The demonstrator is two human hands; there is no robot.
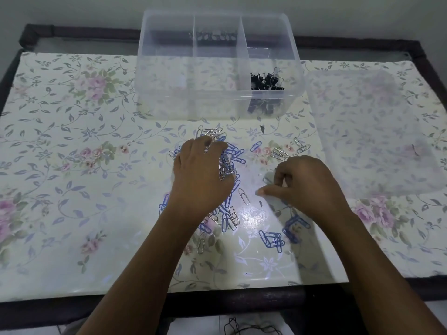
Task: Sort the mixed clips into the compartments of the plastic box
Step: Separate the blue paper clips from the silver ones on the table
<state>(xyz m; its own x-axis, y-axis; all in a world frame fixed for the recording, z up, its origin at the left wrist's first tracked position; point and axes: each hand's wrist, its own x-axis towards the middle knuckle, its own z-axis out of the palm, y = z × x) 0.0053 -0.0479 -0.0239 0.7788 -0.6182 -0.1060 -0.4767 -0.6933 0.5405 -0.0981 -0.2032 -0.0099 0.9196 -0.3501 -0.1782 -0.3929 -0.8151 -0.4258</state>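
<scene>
A clear plastic box [217, 110] with three compartments stands at the back of the table. Its right compartment holds several black binder clips [267, 79]; the other two look empty. A pile of blue and silver paper clips [229, 163] lies in front of the box. My left hand [200, 175] lies over the pile, its fingers curled around a bunch of silver clips. To the right, my right hand [304, 187] hovers low with thumb and fingers pinching at a silver clip [267, 178]. More blue clips [272, 239] lie near my right wrist.
The box's translucent lid [372, 136] lies flat at the right of the box. A floral plastic cloth [72, 165] covers the dark-framed table. A few silver clips [280, 153] lie scattered beyond my right hand. A dark cord [242, 328] lies on the floor below.
</scene>
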